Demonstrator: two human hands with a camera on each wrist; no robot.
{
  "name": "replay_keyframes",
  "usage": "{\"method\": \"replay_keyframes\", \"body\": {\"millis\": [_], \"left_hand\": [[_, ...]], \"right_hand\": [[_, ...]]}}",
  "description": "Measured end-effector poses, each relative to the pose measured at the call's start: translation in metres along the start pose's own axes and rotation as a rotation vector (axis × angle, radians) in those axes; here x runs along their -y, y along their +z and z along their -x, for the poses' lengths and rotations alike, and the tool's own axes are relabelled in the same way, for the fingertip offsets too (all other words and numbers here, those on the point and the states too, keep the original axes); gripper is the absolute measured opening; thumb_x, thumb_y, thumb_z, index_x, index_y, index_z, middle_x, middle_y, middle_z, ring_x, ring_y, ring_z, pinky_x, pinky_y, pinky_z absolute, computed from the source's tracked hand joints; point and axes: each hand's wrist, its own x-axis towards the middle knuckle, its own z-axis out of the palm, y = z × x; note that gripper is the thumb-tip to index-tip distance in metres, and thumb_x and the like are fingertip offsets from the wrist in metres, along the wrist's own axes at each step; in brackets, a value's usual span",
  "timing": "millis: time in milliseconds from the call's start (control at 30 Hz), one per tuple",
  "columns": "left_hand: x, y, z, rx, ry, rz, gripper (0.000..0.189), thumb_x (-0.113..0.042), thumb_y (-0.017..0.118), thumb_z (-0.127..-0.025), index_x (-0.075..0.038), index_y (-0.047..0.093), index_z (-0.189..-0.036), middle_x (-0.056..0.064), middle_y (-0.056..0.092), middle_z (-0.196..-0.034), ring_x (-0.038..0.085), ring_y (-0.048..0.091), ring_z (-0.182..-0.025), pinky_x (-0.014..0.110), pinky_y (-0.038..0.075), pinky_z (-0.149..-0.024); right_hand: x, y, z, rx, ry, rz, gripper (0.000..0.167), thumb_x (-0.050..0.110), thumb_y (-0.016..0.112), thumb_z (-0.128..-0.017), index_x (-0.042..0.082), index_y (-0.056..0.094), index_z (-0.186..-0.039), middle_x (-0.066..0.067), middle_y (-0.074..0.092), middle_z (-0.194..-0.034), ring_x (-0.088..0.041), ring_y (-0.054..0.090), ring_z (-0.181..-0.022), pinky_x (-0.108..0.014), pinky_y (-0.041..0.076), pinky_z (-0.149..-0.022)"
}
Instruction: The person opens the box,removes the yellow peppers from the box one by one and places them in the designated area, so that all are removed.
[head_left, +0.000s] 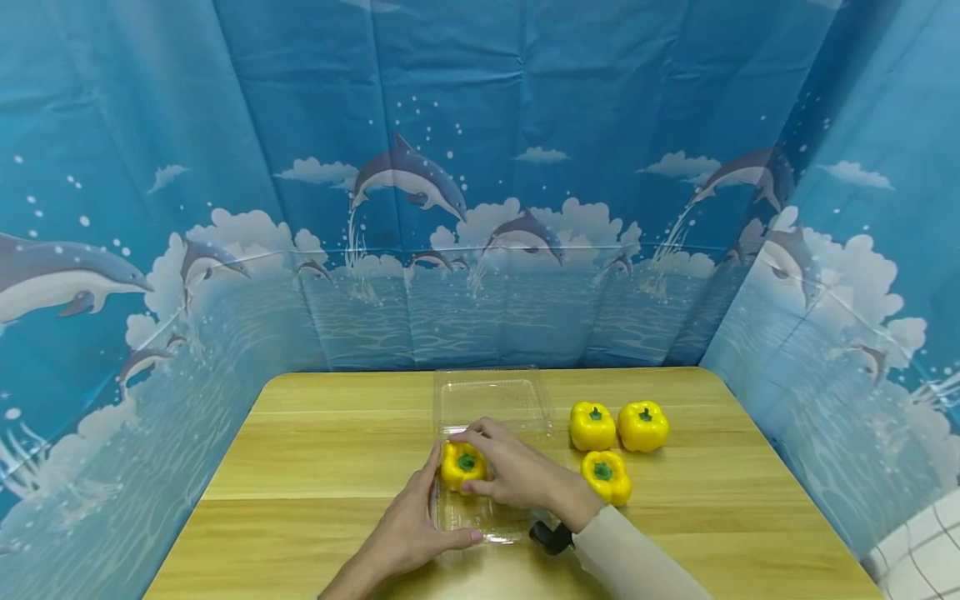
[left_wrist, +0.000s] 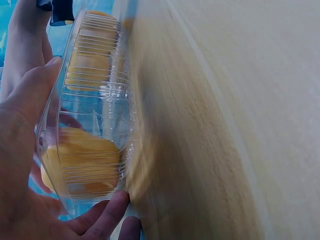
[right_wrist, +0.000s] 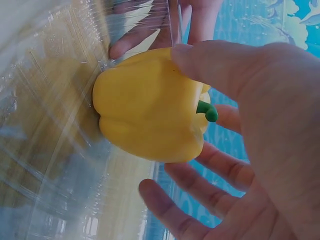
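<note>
My right hand (head_left: 521, 471) holds a yellow bell pepper (right_wrist: 145, 107) between thumb and fingers, at the back left of a clear plastic clamshell box (head_left: 498, 523). The pepper's green stem (right_wrist: 207, 111) faces up, and its base is down inside the box. My left hand (head_left: 405, 527) grips the box by its left side, thumb at the front edge and fingers at the rear corner. In the left wrist view, the pepper (left_wrist: 87, 160) shows through the ribbed clear wall. The hinged lid (head_left: 491, 404) lies folded back behind the box.
Three more yellow bell peppers stand right of the box: one at the back (head_left: 592, 427), one farther right (head_left: 642, 427) and one in front (head_left: 606, 478). A black device (head_left: 551, 537) is at my right wrist. A dolphin-print curtain (head_left: 480, 317) borders the wooden table (head_left: 322, 467).
</note>
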Motion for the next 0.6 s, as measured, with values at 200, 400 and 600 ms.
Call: {"method": "replay_keyframes", "body": {"millis": [200,400,600], "left_hand": [[-0.0007,0.0006,0.0000,0.002,-0.010,0.000,0.148,-0.070,0.099,-0.084,-0.027,0.006,-0.190,0.029,0.037,-0.187,0.056,0.050,-0.165,0.080,0.050,-0.126],[-0.0009,0.0010,-0.0006,-0.003,-0.014,-0.003,0.149,-0.070,0.100,-0.083,-0.026,0.007,-0.190,0.028,0.038,-0.187,0.055,0.050,-0.166,0.079,0.050,-0.127],[-0.0010,0.0013,-0.0005,-0.004,-0.020,-0.015,0.150,-0.070,0.101,-0.082,-0.027,0.006,-0.190,0.030,0.038,-0.186,0.057,0.051,-0.164,0.081,0.050,-0.125]], "right_hand": [[0.0021,0.0027,-0.0036,0.025,0.021,0.015,0.072,0.036,0.089,-0.107,0.021,0.057,-0.170,-0.008,0.063,-0.163,-0.024,0.068,-0.141,-0.050,0.064,-0.123],[0.0054,0.0032,-0.0043,0.044,0.030,0.021,0.072,0.036,0.094,-0.102,0.018,0.059,-0.163,-0.006,0.067,-0.150,-0.011,0.068,-0.120,-0.031,0.067,-0.106],[0.0060,0.0000,0.0021,0.056,0.031,0.010,0.074,0.026,0.093,-0.100,0.020,0.060,-0.166,-0.004,0.066,-0.148,-0.008,0.063,-0.115,-0.030,0.065,-0.103]]}}
